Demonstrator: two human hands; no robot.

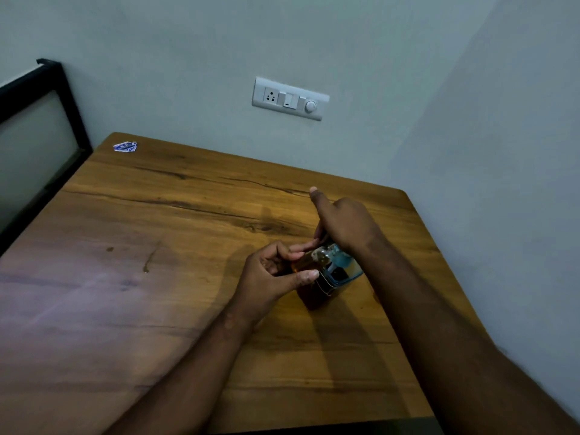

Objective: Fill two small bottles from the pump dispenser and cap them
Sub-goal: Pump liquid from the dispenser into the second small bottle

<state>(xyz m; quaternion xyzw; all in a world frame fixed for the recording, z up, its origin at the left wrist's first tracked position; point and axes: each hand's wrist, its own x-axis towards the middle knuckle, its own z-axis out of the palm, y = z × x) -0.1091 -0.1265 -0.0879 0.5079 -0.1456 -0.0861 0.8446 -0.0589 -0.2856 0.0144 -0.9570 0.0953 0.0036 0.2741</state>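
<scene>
Two bare forearms enter from the lower edge of the view, each ending in a bare hand: the left hand (270, 274) and the right hand (348, 221). No sleeve, cuff, glove, ring, watch or band shows on either limb; both are uncovered from the hand back to the frame edge. The right forearm appears broader than the left near the lower right corner, and short, unpainted fingernails are visible on the left thumb and on the right thumb.
</scene>
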